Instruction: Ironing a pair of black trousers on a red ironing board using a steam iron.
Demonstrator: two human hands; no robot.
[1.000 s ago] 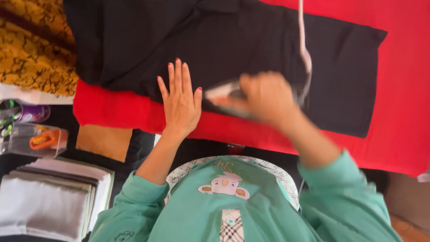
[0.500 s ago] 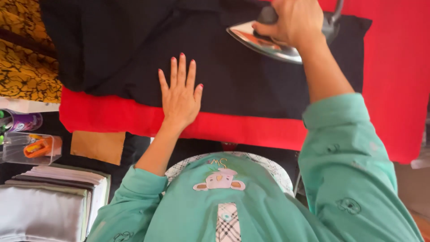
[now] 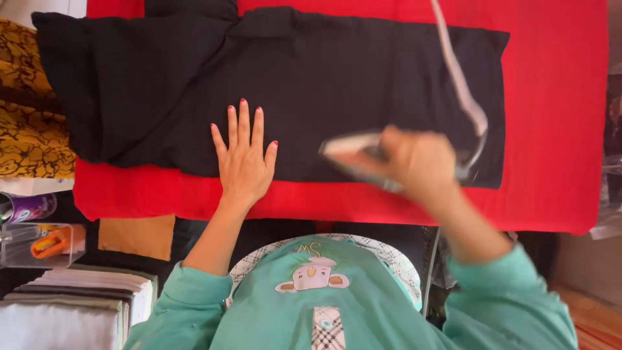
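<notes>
Over on the far left a yellow patterned cloth hangs off the edge, and below it, near the person, sits a stack of folded linens with a clear plastic box just above it, all kept off to the side of the work surface.

The red ironing surface runs across the middle, and a black garment lies spread flat on it, bunched and thicker at its left end, smoother toward the right.

The left hand lies palm down on the garment's near edge, fingers straight and spread apart, gripping nothing. It looks placed there to pin the cloth flat and taut, with the heel of the hand reaching onto the red cover.

To the right, the right hand is closed around the handle of an iron, which is blurred; its pointed end faces left toward the flat hand. The iron sits over the near right part of the garment, though whether the soleplate touches the cloth I cannot tell. Its pale cord trails up and away to the far side, clear of the cloth.
</notes>
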